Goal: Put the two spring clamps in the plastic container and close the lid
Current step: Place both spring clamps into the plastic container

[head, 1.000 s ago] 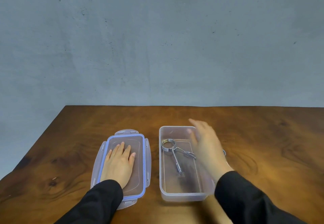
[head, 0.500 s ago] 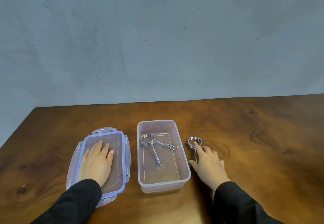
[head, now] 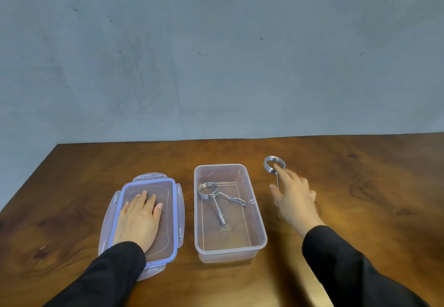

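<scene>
A clear plastic container [head: 260,234] stands open at the middle of the wooden table. One metal spring clamp [head: 211,192] lies inside it, coil toward the far end. The second spring clamp [head: 274,164] is right of the container, its coil sticking out beyond my fingertips. My right hand [head: 294,198] grips its handles between thumb and fingers, and the coil looks raised off the wood. The blue-rimmed lid [head: 174,210] lies flat to the left of the container. My left hand [head: 139,218] rests palm down on the lid, fingers flat.
The wooden table [head: 372,186] ends at a grey wall behind and at a slanted edge on the far left. Both forearms in black sleeves come in from the bottom of the view.
My right hand left the container, reached the second clamp on the table to its right and took hold; the coil now sits farther away and higher. My left hand stayed on the lid.
</scene>
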Motion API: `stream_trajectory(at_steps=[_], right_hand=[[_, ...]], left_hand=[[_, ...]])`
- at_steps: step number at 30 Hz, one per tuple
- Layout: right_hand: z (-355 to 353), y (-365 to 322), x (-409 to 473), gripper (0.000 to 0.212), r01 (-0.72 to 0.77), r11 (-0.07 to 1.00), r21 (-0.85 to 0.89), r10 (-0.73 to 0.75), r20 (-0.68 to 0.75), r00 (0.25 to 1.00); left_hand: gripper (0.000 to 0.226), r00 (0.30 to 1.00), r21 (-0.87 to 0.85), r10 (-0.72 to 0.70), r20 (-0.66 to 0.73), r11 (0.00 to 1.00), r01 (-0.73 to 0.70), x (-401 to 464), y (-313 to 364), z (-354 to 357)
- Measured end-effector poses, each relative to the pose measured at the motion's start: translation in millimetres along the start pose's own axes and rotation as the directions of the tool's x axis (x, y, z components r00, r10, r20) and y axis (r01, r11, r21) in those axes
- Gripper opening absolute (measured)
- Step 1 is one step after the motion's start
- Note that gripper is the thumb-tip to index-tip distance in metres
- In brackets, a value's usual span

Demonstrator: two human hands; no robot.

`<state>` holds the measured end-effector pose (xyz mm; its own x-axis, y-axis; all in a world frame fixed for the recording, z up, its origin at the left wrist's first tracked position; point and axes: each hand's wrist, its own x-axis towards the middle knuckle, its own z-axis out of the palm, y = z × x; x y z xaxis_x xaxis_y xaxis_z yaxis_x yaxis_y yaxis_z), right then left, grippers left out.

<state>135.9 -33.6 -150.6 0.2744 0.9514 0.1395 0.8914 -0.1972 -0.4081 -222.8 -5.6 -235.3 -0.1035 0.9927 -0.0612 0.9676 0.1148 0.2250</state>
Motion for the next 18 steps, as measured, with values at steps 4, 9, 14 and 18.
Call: stream_trajectory(at_steps=[4, 9, 14, 18], right_hand=[[-30, -56, 2, 0.054, 0.278, 0.954, 0.111, -0.282, 0.02, 0.959], [-5, -102, -13, 0.052, 0.427, 0.904, 0.02, -0.42, 0.225, 0.879], [32, -108, -13, 0.05, 0.383, 0.923, -0.039, -0.348, 0.339, 0.874], [50, -107, -10, 0.052, 0.387, 0.918, -0.082, -0.333, 0.368, 0.868]], left_hand=[[0.054, 1.0, -0.008, -0.008, -0.012, 1.0, 0.007, -2, 3, -2], [0.054, 1.0, -0.023, -0.01, -0.013, 1.0, 0.01, -3, 2, -3], [0.053, 0.999, -0.054, -0.008, -0.04, 0.999, 0.006, -3, 2, -3], [0.054, 0.999, -0.075, -0.004, -0.036, 0.997, 0.001, -3, 1, -4]])
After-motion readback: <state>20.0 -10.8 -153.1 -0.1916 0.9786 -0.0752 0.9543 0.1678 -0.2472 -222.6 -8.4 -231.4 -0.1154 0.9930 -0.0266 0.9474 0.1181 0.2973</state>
